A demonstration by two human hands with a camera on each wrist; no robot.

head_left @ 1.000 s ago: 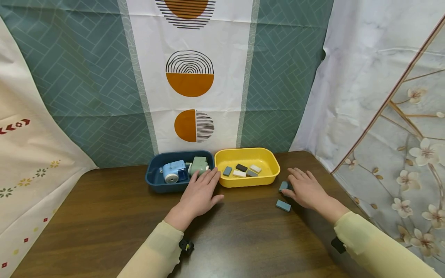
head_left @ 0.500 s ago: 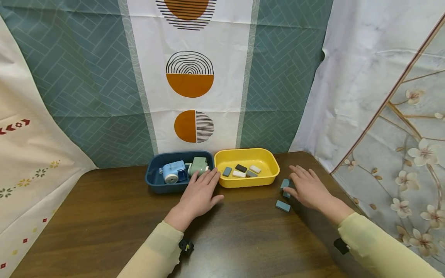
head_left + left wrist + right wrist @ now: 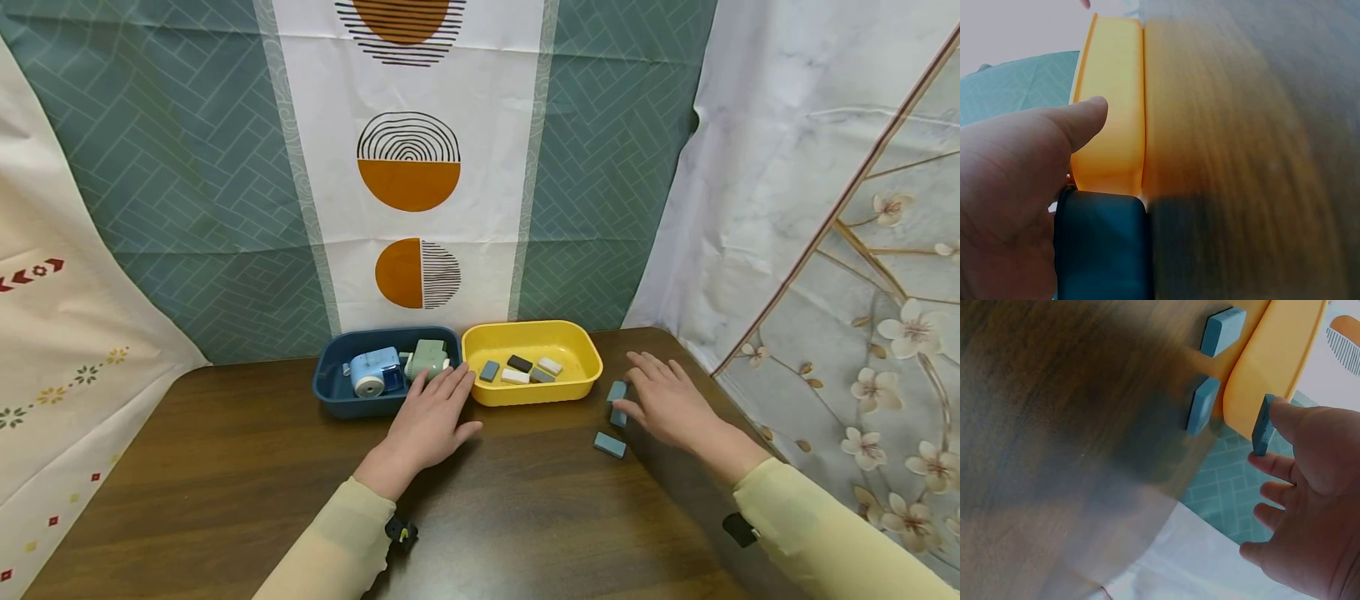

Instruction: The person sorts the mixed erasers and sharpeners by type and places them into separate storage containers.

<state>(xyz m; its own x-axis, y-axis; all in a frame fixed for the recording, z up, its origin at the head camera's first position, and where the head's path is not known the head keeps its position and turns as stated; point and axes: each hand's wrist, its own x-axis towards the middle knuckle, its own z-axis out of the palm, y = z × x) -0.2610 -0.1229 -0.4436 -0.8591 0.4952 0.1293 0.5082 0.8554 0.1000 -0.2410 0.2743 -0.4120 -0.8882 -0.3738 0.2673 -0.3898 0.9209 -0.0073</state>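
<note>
Head view: two bare hands on a brown table (image 3: 225, 467), before a dark blue tray (image 3: 337, 398) holding two small sharpener-like devices and a yellow tray (image 3: 585, 367) holding several erasers. The left hand (image 3: 429, 421) lies flat with fingers straight on the near rim where the two trays meet, gripping nothing. The right hand (image 3: 667, 404), right of the yellow tray, has fingers spread; in the right wrist view its thumb and forefinger pinch a blue eraser (image 3: 1263, 425) by its edges. Two more blue erasers lie loose on the table: one (image 3: 617, 418) just beside the right thumb, the other (image 3: 610, 444) nearer the person and slightly left. Risk, as a judgement: the pinch is narrow and edge-on, so the eraser could twist free and drop beside the tray; the spread fingers could also nudge the loose erasers.
</note>
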